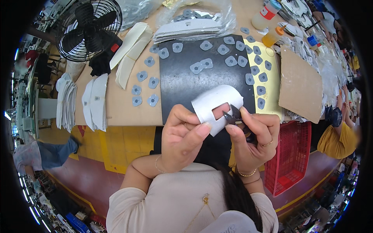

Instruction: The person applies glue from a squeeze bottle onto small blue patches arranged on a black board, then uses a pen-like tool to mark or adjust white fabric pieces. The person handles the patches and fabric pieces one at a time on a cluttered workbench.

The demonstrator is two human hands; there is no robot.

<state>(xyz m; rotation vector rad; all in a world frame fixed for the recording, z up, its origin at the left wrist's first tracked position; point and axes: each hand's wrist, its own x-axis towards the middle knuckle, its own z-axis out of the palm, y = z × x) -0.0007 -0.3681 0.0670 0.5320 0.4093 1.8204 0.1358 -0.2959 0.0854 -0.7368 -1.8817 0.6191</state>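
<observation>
My left hand (180,139) pinches one end of a white curved piece of material (210,99), which has a rectangular cut-out in it. A fingertip shows through that opening. Closed in my right hand (258,138) is a pair of small black thread snips (232,116), their pointed tips at the right edge of the cut-out. My right fingers also touch the white piece's right end. Both hands are raised over the near edge of a black mat (176,87). Several small grey patches with dark centres (206,45) lie on the mat beyond them.
Stacked white pieces (95,101) and a black fan (87,29) are at the left. A plastic bag (225,19) holds white strips at the back. Bottles (272,37), a yellow sheet (272,58) and cardboard (301,83) lie right, above a red crate (289,155).
</observation>
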